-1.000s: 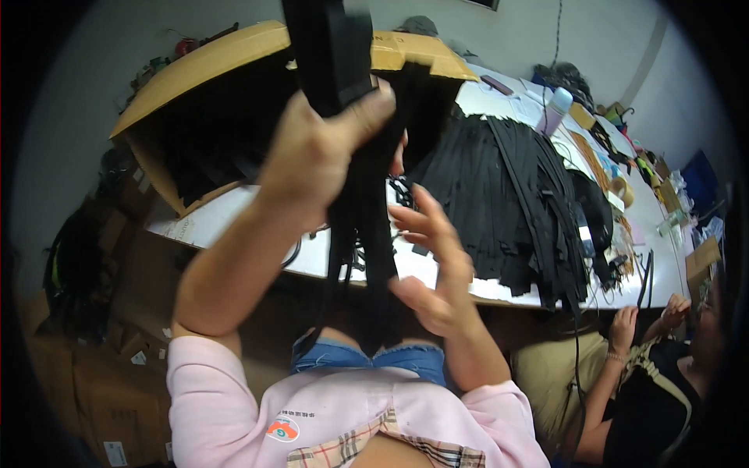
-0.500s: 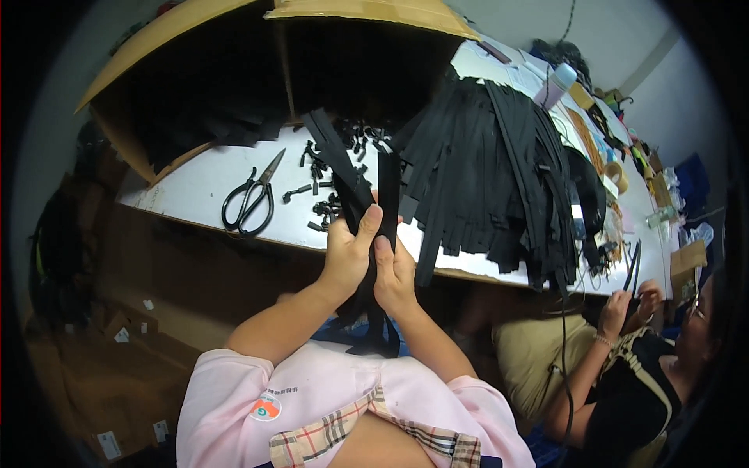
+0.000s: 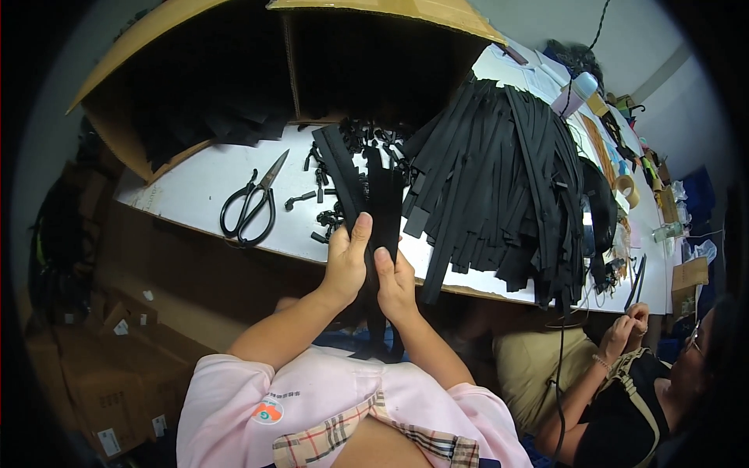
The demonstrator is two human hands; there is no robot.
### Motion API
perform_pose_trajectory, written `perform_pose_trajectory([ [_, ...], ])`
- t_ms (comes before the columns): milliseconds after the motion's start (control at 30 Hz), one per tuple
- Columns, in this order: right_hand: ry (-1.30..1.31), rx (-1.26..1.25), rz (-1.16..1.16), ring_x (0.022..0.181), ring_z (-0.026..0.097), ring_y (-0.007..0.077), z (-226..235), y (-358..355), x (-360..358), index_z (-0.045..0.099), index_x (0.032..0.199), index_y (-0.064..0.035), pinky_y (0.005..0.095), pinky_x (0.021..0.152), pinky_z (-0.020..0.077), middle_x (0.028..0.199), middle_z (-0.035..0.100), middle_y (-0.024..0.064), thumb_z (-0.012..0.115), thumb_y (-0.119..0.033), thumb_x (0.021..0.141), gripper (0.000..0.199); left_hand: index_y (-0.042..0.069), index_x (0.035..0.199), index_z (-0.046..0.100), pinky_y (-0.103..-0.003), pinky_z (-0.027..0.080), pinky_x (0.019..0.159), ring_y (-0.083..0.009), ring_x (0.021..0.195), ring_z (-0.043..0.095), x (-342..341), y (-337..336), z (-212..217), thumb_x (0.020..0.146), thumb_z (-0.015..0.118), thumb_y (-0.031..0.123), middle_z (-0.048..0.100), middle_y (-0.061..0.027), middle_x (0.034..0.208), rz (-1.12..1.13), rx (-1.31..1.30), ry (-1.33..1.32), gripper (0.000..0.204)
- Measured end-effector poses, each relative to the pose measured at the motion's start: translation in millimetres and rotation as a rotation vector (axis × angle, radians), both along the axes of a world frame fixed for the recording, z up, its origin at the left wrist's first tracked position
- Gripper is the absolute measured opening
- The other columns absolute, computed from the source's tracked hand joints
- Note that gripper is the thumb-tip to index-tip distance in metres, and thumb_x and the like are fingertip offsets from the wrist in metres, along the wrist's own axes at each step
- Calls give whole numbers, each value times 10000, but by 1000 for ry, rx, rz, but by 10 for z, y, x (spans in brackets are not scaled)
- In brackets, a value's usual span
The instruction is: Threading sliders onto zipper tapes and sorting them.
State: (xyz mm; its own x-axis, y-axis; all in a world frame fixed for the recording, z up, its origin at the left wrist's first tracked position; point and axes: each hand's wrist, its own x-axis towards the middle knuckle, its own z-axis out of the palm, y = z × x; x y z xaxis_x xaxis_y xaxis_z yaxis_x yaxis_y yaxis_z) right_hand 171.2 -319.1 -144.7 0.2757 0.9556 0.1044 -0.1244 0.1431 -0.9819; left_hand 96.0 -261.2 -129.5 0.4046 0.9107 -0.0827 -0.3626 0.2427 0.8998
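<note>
Over the table's front edge, my left hand (image 3: 346,264) pinches a long black zipper strip (image 3: 335,156) with the thumb on top. Close beside it, my right hand (image 3: 397,290) grips another black zipper strip (image 3: 385,191), also under the thumb. Both strips point up and away from me, their upper ends apart, and their lower lengths hang toward my lap. Small black zipper pulls (image 3: 318,186) lie scattered on the table behind my left hand. A large heap of black zipper strips (image 3: 488,179) spreads to the right of my hands, some ends hanging past the edge.
Black-handled scissors (image 3: 253,204) lie on the white table (image 3: 168,181) at left. An open cardboard box (image 3: 390,9) with dark strips inside stands behind. A co-worker (image 3: 624,390) sits at right, near a tape roll (image 3: 626,189) and a bottle (image 3: 576,93). Cartons (image 3: 101,382) stand lower left.
The upper ends of the two strips have shifted, the right one now turned flatter toward me. My hands sit slightly lower. The co-worker's hands have come closer together.
</note>
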Motion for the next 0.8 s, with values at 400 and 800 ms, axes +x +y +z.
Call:
perform_pose_trajectory([
  [400,565,-83,487,504,566,206,547,-138,242,446,979,56,280,485,482,688,562,162,349,-330,896,406,-22,994,462,-181,403,375,-33,400,379,-177,158,30,725,513,578,419,18,596,-388,60,-391,659],
  [800,-550,-263,289,584,592,153,155,-321,70,533,849,-4,269,561,469,635,586,84,616,-169,741,214,6,838,501,-281,500,536,-183,578,586,-272,259,161,828,487,271,588,-139,750,-264,-302,-232,266],
])
